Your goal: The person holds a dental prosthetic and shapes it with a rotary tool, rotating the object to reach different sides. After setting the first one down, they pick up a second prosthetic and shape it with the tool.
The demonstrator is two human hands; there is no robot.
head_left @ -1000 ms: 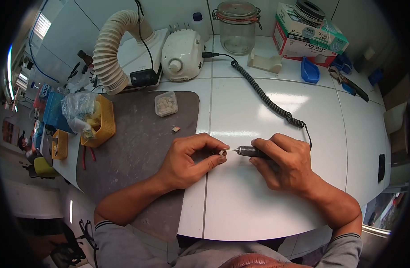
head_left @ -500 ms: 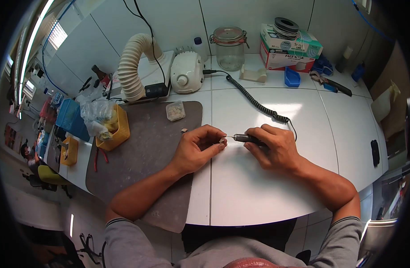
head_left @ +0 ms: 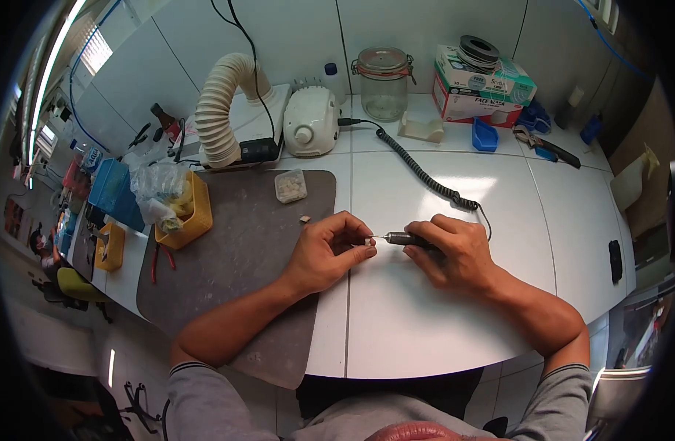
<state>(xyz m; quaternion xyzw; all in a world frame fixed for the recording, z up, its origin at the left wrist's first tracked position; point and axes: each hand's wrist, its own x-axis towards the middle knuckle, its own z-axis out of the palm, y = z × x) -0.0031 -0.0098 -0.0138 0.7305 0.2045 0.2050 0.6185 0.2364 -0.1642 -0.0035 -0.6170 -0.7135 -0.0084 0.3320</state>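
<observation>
Between the thumb and fingers of my left hand (head_left: 329, 250) is a small whitish piece (head_left: 367, 242), too small to name more closely. My right hand (head_left: 457, 253) is wrapped round a dark rotary handpiece (head_left: 405, 239). Its thin metal bit points left and meets the small piece at my left fingertips. A coiled black cord (head_left: 426, 175) links the handpiece to the white control unit (head_left: 311, 123) at the back. On the grey mat (head_left: 227, 257), a small clear tub (head_left: 290, 185) of pale pieces stands beyond my left hand, with one loose brownish piece (head_left: 305, 219) nearer.
A ribbed extraction hose (head_left: 218, 110) arches at back left, beside a yellow basket (head_left: 198, 209) with plastic bags. Red-handled pliers (head_left: 163, 261) lie on the mat. A glass jar (head_left: 384, 88), face mask boxes (head_left: 477, 92) and a blue tray (head_left: 485, 136) line the back. A person (head_left: 45, 246) sits far left.
The view has shifted slightly, so the bench items sit a little differently in frame. The small piece is turned a little in my left fingers; both hands keep their holds.
</observation>
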